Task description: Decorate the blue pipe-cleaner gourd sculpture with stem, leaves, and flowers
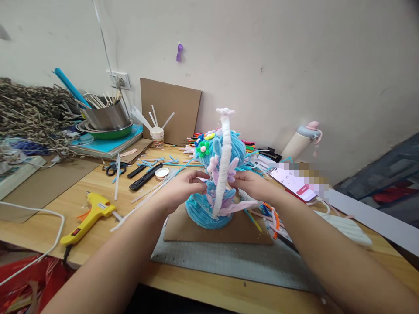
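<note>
A fuzzy pipe-cleaner ornament [208, 220] stands upright in front of me on a cardboard sheet [193, 235]. It has a round blue base, a blue upper part with small coloured flowers, and pink flowers at its middle. A white wrapped arch [224, 161] runs up its near side to a pale flower at the top. My left hand [190, 183] grips the ornament's narrow middle from the left. From the right, my right hand [249, 183] holds the same middle part, its fingers bent inward. The fingertips of both hands are partly hidden by the ornament.
A yellow glue gun [93, 216] lies at left, near scissors [116, 168] and a black utility knife [145, 177]. Behind stand a paper cup [157, 137] with white sticks and a metal pot [106, 114]. At right are a phone [293, 183] and a bottle [297, 144].
</note>
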A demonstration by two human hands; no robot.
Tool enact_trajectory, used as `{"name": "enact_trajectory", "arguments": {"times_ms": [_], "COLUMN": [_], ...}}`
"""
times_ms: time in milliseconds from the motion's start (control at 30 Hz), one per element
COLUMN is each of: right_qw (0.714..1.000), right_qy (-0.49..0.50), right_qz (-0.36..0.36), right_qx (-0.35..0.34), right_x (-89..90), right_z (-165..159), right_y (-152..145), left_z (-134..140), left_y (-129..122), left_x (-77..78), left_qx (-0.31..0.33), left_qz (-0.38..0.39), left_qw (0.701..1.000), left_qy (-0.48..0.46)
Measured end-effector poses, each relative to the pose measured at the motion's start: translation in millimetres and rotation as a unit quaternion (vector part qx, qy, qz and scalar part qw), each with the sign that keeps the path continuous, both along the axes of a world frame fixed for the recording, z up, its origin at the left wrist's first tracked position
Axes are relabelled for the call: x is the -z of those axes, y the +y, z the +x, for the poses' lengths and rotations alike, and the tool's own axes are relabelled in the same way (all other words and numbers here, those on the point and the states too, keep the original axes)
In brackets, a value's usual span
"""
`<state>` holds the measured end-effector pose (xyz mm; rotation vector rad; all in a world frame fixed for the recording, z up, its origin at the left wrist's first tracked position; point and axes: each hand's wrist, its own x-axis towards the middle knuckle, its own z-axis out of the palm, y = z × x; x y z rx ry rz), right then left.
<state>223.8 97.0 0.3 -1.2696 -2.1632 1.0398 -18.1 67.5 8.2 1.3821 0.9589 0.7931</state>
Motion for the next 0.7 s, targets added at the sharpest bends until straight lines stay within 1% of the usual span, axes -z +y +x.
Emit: {"name": "enact_trajectory", "arguments": {"times_ms": [167,333,500,700], "right_qw": [1.000,0.999,0.999,0.998], "right_qy": [-0.016,-0.032,-0.027,-0.001], "right_qz": [0.013,-0.007,-0.023,-0.048], "right_qx": [-0.006,0.011,0.027,0.039], "right_x": [-1.0,-2.8,0.9,5.7], "right_z": [5,6,6,0], "right_y": [-6,-14,-19,-16], "left_z": [-1,2,6,10], "left_y": [-9,-14,-15,-13], "left_x": [7.6,11.7,13.6,15.0], "left_qx": [-0.017,-0.042,-0.067,-0.106], "left_qz": [-0.004,-0.013,-0.006,-0.002], "left_qw": [0.997,0.993,0.991,0.989], "left_qy": [-0.069,-0.109,-0.115,-0.105]}}
